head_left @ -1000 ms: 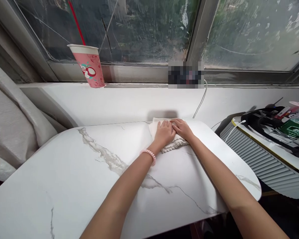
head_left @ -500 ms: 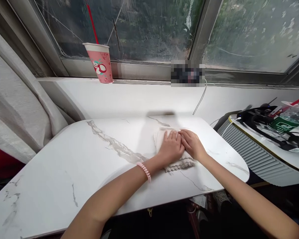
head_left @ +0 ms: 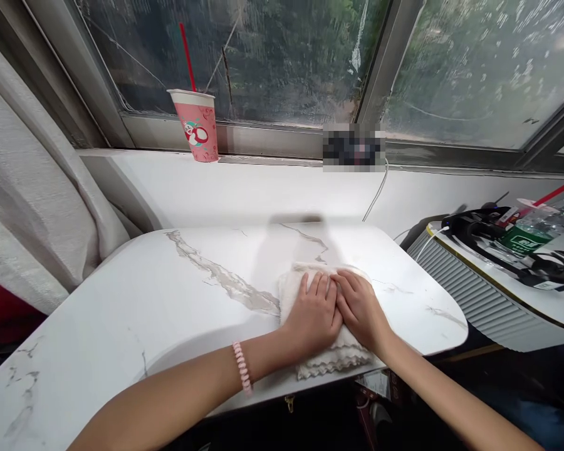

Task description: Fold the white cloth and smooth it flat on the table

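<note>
Cloth (head_left: 326,360), folded and white, lies flat near the front edge of the marble table (head_left: 136,319), pinned there under two palms. Left hand (head_left: 313,313) and right hand (head_left: 361,310) press down side by side, touching, fingers spread flat rather than gripping. A pink cup (head_left: 197,125) stands well apart on the windowsill.

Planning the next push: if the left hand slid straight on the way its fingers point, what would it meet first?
The left hand, flat on the cloth, points toward the window; past bare table, it likely meets the white wall.
</note>
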Available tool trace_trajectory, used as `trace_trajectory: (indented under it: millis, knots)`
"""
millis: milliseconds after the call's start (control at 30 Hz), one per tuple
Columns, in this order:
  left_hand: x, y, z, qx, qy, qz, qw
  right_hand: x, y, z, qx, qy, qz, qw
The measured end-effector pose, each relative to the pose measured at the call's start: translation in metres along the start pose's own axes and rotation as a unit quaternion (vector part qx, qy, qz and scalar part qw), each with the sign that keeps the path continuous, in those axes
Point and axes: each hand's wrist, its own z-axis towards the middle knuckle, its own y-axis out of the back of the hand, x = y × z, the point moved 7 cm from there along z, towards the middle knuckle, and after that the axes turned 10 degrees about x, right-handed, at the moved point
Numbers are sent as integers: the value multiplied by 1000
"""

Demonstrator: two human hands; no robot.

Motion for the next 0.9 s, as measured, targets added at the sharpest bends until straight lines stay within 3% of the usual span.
trace_trajectory:
  millis: [267,667,900]
  knots:
    - [51,9,-2,-12,43,-18,999,24,-18,50,52,30,26,998]
    - [161,32,46,-56,59,-41,996,23,-66,160,55,-21,26,998]
    - [202,39,66,-86,52,-35,994,19,-82,204,51,-27,50,997]
